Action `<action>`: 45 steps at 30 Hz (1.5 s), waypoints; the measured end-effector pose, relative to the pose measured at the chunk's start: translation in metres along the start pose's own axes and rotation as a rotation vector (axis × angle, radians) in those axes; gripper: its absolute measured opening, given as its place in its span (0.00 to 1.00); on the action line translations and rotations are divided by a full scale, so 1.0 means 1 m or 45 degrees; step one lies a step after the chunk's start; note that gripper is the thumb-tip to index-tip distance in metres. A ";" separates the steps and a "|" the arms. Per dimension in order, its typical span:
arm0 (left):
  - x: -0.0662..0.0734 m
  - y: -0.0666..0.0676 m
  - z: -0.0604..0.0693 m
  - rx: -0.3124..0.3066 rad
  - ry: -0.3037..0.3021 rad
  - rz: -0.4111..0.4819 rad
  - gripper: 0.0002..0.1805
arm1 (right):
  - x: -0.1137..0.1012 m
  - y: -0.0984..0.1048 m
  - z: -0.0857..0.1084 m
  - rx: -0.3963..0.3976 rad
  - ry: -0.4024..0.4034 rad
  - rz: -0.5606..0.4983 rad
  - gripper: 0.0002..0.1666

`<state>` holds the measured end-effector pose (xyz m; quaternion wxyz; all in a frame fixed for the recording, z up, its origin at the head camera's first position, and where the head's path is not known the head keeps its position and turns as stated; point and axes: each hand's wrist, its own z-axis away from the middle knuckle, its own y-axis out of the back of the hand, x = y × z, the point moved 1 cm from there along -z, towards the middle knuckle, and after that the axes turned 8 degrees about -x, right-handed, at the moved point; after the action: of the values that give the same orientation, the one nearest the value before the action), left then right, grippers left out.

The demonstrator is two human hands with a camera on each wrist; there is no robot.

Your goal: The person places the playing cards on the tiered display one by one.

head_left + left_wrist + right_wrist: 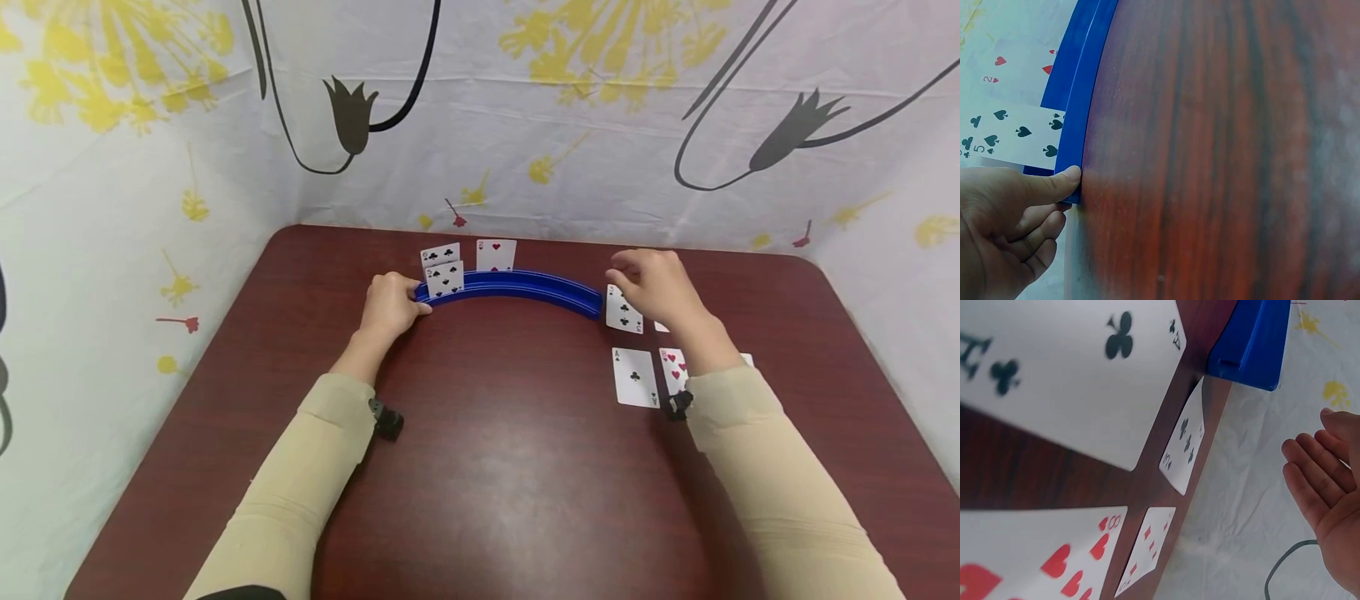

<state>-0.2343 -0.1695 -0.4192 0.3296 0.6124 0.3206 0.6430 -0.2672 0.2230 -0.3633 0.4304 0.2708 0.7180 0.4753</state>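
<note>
A curved blue card holder [517,284] lies across the far part of the table. My left hand [390,304] pinches its left end, thumb on the front edge [1074,187]. Upright in its slots stand a five of spades [1022,132], a club card [441,252] behind it, and a two of hearts [496,255]. My right hand [656,282] hovers with nothing in its loosely bent fingers, above the cards at the right. Beneath and around it lie a three of clubs [622,312], an ace of clubs [635,377], an eight of hearts [1063,562] and a diamond card [1146,550].
The dark reddish-brown table [495,467] has its far edge against a white cloth [420,192] with yellow and grey flower prints. Part of another white card [747,359] shows beyond my right forearm.
</note>
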 end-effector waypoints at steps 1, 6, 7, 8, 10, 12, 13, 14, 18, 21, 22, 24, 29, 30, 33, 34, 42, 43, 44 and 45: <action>0.000 0.000 0.000 -0.001 -0.002 0.002 0.27 | 0.001 0.000 0.001 -0.003 -0.006 -0.002 0.15; 0.000 -0.001 0.000 0.003 0.003 0.015 0.27 | 0.005 0.001 0.008 -0.013 -0.019 -0.006 0.15; 0.000 -0.001 -0.001 0.002 0.005 0.017 0.27 | 0.006 0.001 0.010 -0.013 -0.021 -0.007 0.15; 0.000 -0.001 -0.001 0.002 0.007 0.019 0.27 | 0.007 0.001 0.011 -0.011 -0.023 -0.009 0.15; 0.000 -0.001 -0.001 0.000 0.012 0.021 0.27 | 0.010 0.001 0.014 -0.004 -0.028 -0.014 0.15; 0.001 0.000 0.000 -0.008 0.014 0.022 0.26 | 0.013 0.001 0.016 0.005 -0.031 -0.015 0.15; 0.001 0.000 0.000 -0.012 0.017 0.023 0.26 | 0.014 0.001 0.018 0.011 -0.030 -0.018 0.15; 0.002 0.000 0.000 -0.016 0.024 0.025 0.27 | 0.015 0.001 0.019 0.018 -0.027 -0.017 0.15; 0.002 0.002 0.002 -0.032 0.044 0.028 0.27 | 0.019 0.002 0.025 0.031 -0.022 -0.011 0.15; 0.002 0.002 0.002 -0.030 0.042 0.029 0.26 | 0.022 0.004 0.030 0.032 -0.026 -0.006 0.15; 0.002 0.002 0.002 -0.030 0.038 0.028 0.26 | 0.023 0.004 0.032 0.032 -0.031 -0.003 0.15; 0.002 0.002 0.002 -0.028 0.034 0.030 0.26 | 0.026 0.005 0.036 0.031 -0.037 0.009 0.15; 0.002 0.001 0.002 -0.035 0.023 0.028 0.25 | 0.032 0.007 0.048 0.027 -0.065 0.028 0.16; 0.002 0.001 0.001 -0.036 0.021 0.027 0.25 | 0.034 0.008 0.050 0.023 -0.066 0.031 0.16; 0.003 0.001 0.002 -0.037 0.023 0.027 0.25 | 0.036 0.011 0.056 -0.002 -0.070 0.047 0.17; 0.002 0.002 0.001 -0.038 0.022 0.026 0.26 | 0.037 0.013 0.057 -0.012 -0.072 0.052 0.18; 0.002 0.002 0.001 -0.035 0.016 0.027 0.25 | 0.043 0.017 0.067 -0.044 -0.096 0.075 0.20; 0.001 0.002 0.001 -0.035 0.016 0.028 0.25 | 0.044 0.017 0.069 -0.044 -0.099 0.074 0.20; 0.001 0.002 0.001 -0.036 0.014 0.026 0.25 | 0.045 0.017 0.070 -0.041 -0.105 0.069 0.20; 0.001 0.002 0.001 -0.037 0.014 0.028 0.25 | 0.046 0.017 0.072 -0.040 -0.113 0.065 0.20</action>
<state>-0.2334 -0.1698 -0.4169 0.3297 0.6075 0.3064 0.6545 -0.2273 0.2992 -0.3768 0.4538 0.3030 0.6835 0.4848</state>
